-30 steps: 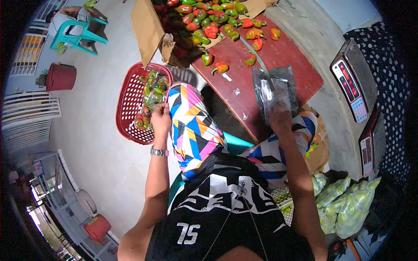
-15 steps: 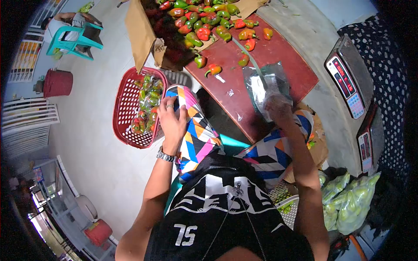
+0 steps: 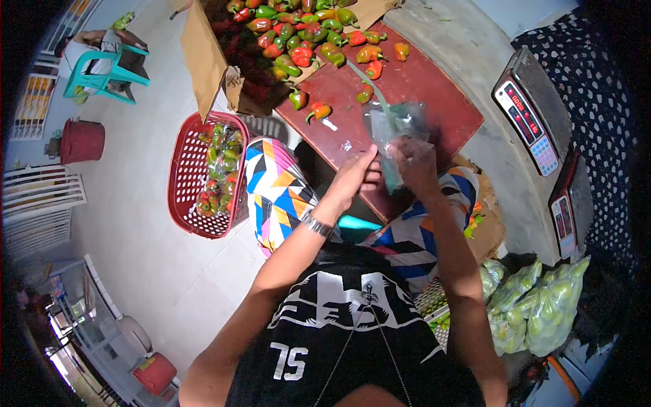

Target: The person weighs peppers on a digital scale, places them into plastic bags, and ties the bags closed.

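Observation:
My right hand [image 3: 416,166] is closed on a clear plastic bag [image 3: 386,129] over the red tabletop [image 3: 444,115]. The bag looks flat, and its outline is partly lost in glare. My left hand [image 3: 354,176], with a metal watch on the wrist, is just left of the bag. Its fingers are half bent and apart, with the tips near the bag's edge; whether they touch it I cannot tell. Loose red and green peppers [image 3: 302,56] are heaped at the far end of the table. An orange-green pepper [image 3: 319,112] and a greenish one [image 3: 365,93] lie closer to the bag.
A red perforated basket [image 3: 182,193] with bagged peppers [image 3: 222,163] stands on the floor at left. Cardboard [image 3: 203,61] borders the pepper heap. Two digital scales [image 3: 525,122] stand at right. Bags of green produce [image 3: 549,308] sit at lower right. A person sits on a teal chair [image 3: 102,74].
My left hand has left my knee beside the basket and moved right to the plastic bag. My right hand has shifted slightly left, still holding the bag. The view has shifted a little.

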A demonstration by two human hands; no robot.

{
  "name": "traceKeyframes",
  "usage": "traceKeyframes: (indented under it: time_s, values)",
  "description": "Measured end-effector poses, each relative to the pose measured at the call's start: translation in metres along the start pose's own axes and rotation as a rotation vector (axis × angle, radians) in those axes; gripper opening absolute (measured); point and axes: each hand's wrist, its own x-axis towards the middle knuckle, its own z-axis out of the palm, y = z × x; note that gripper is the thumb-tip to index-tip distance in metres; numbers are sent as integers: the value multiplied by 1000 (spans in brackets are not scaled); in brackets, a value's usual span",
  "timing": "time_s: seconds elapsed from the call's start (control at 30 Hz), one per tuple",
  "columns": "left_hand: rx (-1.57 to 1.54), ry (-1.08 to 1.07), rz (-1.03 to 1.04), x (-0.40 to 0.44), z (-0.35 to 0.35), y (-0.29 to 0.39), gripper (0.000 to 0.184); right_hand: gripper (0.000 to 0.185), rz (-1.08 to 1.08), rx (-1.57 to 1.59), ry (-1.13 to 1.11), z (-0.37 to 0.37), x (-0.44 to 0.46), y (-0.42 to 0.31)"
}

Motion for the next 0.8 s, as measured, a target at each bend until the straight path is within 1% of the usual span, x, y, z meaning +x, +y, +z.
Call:
traceKeyframes:
  time_s: [0.03,0.1,0.13,0.2,0.23,0.33,0.37,0.43,0.47,0.5,0.53,0.6,0.63,0.67,0.73,0.77,0.8]
  values:
    - [-41,-21,20,9,4,6,29,27,4,47,23,3,1,1]
    - [-121,-57,43,24,7,7,21,28,49,101,2,-14,7,-19]
    - [-78,-99,135,56,-15,-10,16,30,76,132,-7,-27,9,-32]
    - [45,-6,224,63,-21,-3,19,28,306,208,-156,-62,19,-56]
    - [34,-2,230,60,-20,4,20,28,416,245,-231,-71,23,-62]
    - [76,-23,39,29,4,36,24,26,310,231,-264,-74,23,-60]
    - [98,-43,70,32,8,34,26,25,268,195,-318,-75,24,-62]
    - [136,-69,156,66,-3,19,23,25,182,116,-426,-83,27,-66]
    - [153,-84,194,71,-3,19,22,24,185,108,-438,-93,30,-72]
    - [112,-23,207,75,-3,19,19,23,191,99,-450,-109,34,-81]
    - [162,48,206,78,-6,18,18,23,197,90,-462,-125,38,-90]
    - [262,187,213,95,-21,16,17,24,417,397,-378,-156,41,-99]
    - [272,105,242,119,-45,6,18,25,524,551,-327,-168,41,-102]
    - [317,162,247,111,-46,11,18,27,519,732,-191,-175,40,-103]
    - [431,154,224,100,-53,26,24,30,491,1092,90,-184,39,-106]
    - [528,271,435,85,-49,32,27,35,538,1141,46,-189,46,-112]
    - [623,389,650,58,-40,42,31,34,554,1055,59,-186,48,-111]
